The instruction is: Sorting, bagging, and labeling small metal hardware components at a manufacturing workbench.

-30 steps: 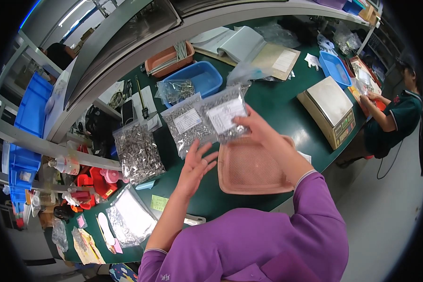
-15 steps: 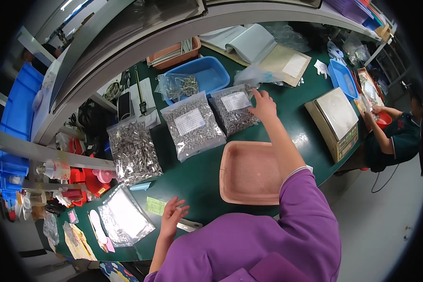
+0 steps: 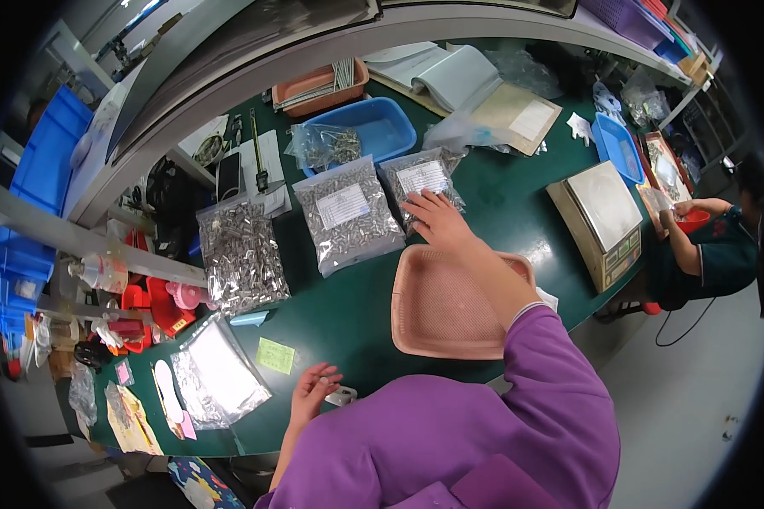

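My right hand (image 3: 437,220) reaches over the pink mesh basket (image 3: 450,327). Its fingers are spread over the lower part of a clear bag of small metal parts (image 3: 403,174) with a white label, apparently touching it. To its left lies a larger labelled bag of the same kind of parts (image 3: 352,204). A third bag, with bigger shiny metal pieces (image 3: 242,254), is farther left. Near my body my left hand (image 3: 312,392) hovers with loosely bent fingers apart, nothing visible in it. It is beside a small white object (image 3: 341,395), partly hidden by my sleeve, and a green paper slip (image 3: 275,355).
Behind the bags stand a blue tray (image 3: 390,127) and a pinkish basket of rods (image 3: 318,93). A weighing scale (image 3: 598,220) is on the right; beyond it a co-worker's hands (image 3: 675,210) work at a red bowl. Plastic bags with white sheets (image 3: 221,373) lie front left.
My right hand has moved left and nearer, from the right bag's upper right edge to its lower part. My left hand stays near my body. The view has shifted slightly.
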Motion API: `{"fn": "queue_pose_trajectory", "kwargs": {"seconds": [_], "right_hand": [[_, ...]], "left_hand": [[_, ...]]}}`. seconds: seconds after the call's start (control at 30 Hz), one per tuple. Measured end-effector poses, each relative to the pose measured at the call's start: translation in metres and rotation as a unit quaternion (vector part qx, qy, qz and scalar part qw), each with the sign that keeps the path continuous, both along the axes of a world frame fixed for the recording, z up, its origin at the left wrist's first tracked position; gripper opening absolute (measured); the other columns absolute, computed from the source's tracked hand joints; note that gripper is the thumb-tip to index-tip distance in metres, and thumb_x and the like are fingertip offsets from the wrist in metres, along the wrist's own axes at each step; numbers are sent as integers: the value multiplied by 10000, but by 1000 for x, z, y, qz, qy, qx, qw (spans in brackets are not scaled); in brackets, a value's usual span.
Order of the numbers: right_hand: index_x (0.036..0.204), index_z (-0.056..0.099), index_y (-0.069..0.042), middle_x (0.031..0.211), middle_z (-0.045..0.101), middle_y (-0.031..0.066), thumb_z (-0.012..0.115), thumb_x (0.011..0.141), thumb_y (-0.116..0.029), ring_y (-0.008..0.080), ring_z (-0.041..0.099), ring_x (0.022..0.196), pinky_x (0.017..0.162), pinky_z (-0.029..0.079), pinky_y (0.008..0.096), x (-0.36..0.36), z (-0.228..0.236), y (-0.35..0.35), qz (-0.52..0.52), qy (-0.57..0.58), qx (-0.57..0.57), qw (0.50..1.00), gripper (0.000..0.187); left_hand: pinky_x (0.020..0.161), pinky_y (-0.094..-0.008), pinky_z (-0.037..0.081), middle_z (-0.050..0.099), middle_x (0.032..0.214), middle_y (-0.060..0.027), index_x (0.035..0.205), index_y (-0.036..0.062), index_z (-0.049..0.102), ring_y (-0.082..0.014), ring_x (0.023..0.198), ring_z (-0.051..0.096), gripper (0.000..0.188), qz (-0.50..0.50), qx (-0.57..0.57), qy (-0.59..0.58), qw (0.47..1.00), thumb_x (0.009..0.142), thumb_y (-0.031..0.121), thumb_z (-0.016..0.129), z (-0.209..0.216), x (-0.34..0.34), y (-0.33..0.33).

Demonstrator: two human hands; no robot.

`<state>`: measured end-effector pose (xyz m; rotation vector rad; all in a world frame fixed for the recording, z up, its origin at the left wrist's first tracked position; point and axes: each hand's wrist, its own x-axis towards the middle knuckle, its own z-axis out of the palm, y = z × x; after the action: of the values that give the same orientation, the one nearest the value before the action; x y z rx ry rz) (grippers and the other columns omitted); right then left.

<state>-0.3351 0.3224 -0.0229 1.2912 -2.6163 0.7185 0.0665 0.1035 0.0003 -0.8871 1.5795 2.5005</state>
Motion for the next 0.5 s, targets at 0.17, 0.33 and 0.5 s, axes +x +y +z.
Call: {"fn": "queue_pose_trajectory", "kwargs": {"seconds": [0.17, 0.33, 0.5], "right_hand": [[892, 663, -87, 939, 663, 87, 567, 851, -220, 322, 575, 1055, 950, 416, 461, 66, 20, 17, 2, 12, -94, 995, 169], [985, 632, -84, 971, 633, 103, 630, 809, -213, 276, 592, 972, 866, 475, 379, 230, 57, -6, 188, -207, -99, 955, 218], [1376, 368, -205, 1404, 310, 160, 698, 751, -275, 399, 372, 1243, 1011, 359, 481, 333, 30, -56, 271, -168, 47, 947, 710]], "left_hand": [[852, -323, 489, 588, 1154, -125, 1241, 16, 485, -220, 1006, 607, 338, 64, -40, 11, 997, 922, 119, 529, 3, 27, -2], [789, -290, 489, 614, 1087, -108, 1201, 9, 502, -189, 941, 616, 306, 130, -91, -28, 987, 922, 129, 538, -4, 60, -4], [761, -273, 493, 623, 1070, -100, 1175, 14, 514, -178, 898, 623, 279, 159, -118, -18, 980, 927, 139, 542, 0, 115, -2]]}}
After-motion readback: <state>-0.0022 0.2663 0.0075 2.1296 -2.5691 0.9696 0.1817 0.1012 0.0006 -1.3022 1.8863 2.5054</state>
